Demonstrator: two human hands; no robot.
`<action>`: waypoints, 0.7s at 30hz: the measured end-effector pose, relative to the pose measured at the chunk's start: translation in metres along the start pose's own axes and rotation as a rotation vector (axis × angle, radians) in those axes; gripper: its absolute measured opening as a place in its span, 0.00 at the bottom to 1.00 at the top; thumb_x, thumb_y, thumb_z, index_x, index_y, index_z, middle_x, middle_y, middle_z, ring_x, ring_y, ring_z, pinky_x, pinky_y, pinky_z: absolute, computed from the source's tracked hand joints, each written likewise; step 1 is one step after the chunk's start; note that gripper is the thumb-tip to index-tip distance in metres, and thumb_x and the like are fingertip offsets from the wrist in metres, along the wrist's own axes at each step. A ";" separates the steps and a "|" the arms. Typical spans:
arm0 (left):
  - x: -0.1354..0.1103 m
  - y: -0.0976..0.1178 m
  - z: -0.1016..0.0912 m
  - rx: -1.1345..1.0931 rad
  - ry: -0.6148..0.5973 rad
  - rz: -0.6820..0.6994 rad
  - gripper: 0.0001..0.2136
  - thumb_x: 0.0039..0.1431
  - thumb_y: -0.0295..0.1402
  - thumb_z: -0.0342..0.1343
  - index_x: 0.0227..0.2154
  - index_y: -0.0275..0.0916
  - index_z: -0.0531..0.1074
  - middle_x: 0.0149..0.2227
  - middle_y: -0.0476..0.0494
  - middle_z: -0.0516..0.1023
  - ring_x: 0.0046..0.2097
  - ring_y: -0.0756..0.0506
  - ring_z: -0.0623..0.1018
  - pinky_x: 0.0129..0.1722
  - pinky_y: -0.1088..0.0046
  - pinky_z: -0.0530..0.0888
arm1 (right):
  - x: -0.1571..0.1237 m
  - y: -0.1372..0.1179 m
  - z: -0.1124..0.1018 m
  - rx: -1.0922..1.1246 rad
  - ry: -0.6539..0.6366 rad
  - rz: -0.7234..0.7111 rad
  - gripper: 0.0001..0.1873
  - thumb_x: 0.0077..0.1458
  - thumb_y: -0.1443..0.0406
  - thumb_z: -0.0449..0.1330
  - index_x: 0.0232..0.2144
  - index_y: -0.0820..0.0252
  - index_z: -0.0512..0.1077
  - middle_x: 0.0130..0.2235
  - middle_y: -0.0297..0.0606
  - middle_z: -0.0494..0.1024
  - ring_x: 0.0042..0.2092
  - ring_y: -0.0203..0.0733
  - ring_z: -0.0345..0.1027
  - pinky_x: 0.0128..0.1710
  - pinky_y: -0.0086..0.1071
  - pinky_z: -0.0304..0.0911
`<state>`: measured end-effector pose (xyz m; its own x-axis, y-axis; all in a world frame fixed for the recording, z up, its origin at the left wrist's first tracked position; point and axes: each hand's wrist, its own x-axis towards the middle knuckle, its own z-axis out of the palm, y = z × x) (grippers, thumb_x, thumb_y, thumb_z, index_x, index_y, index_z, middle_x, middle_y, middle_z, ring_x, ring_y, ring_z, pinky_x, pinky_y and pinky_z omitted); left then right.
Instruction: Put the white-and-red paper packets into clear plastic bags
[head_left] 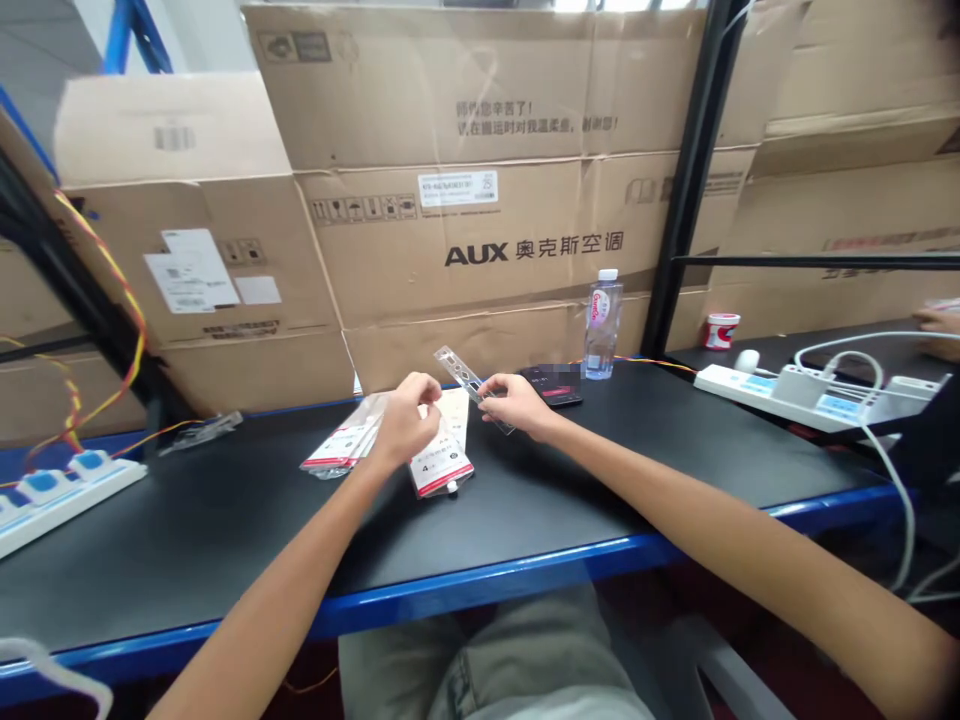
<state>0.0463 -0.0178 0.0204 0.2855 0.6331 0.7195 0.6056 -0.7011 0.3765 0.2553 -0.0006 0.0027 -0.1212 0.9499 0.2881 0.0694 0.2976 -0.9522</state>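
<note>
My right hand (517, 403) pinches a clear plastic strip (457, 368) with cut-out shapes along it, tilted up to the left above the table. Close by on the left, my left hand (405, 422) is closed, thumb and fingers curled together; whatever they may hold is too small to make out. Under the hands lies a white printed card (441, 472) with a red lower edge and a "4" on it, seemingly in a clear bag. A small black-and-white piece (451, 488) rests at its lower edge. Similar bagged cards (341, 445) lie beside my left hand.
Behind the right hand lie a dark phone (556, 384) and an upright water bottle (602, 328). White power strips stand left (67, 495) and right (787, 395), with cables. Cardboard (480, 290) walls the back. A red-and-white tub (721, 331) and another person's hand (941, 328) are far right.
</note>
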 end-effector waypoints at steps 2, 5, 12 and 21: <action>0.003 -0.013 -0.011 0.070 -0.078 -0.097 0.06 0.46 0.24 0.49 0.27 0.40 0.68 0.30 0.48 0.73 0.33 0.47 0.73 0.37 0.69 0.72 | -0.003 -0.001 0.000 -0.114 -0.040 -0.064 0.11 0.42 0.71 0.63 0.33 0.60 0.73 0.30 0.36 0.76 0.29 0.37 0.71 0.26 0.29 0.67; 0.001 -0.029 -0.021 0.156 -0.361 -0.188 0.03 0.44 0.27 0.51 0.22 0.41 0.69 0.25 0.49 0.74 0.30 0.46 0.73 0.33 0.70 0.70 | -0.010 -0.006 0.003 -0.353 -0.150 -0.272 0.09 0.45 0.69 0.62 0.33 0.59 0.72 0.32 0.35 0.76 0.28 0.35 0.68 0.29 0.29 0.65; -0.006 -0.041 -0.013 0.060 -0.555 -0.257 0.09 0.48 0.33 0.53 0.30 0.43 0.78 0.25 0.49 0.77 0.30 0.45 0.75 0.32 0.70 0.69 | -0.021 -0.003 0.014 -0.699 -0.264 -0.450 0.16 0.44 0.57 0.68 0.33 0.61 0.74 0.37 0.39 0.71 0.37 0.40 0.66 0.39 0.32 0.62; -0.006 -0.038 -0.012 0.116 -0.527 -0.180 0.16 0.52 0.38 0.54 0.43 0.42 0.77 0.27 0.50 0.75 0.30 0.46 0.74 0.33 0.72 0.68 | -0.013 0.008 0.013 -0.724 -0.151 -0.387 0.07 0.46 0.70 0.60 0.31 0.61 0.76 0.37 0.40 0.73 0.34 0.38 0.67 0.37 0.31 0.61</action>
<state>0.0125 0.0012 0.0093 0.4847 0.8381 0.2504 0.7478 -0.5455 0.3784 0.2445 -0.0120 -0.0102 -0.3952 0.7603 0.5155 0.6089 0.6370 -0.4727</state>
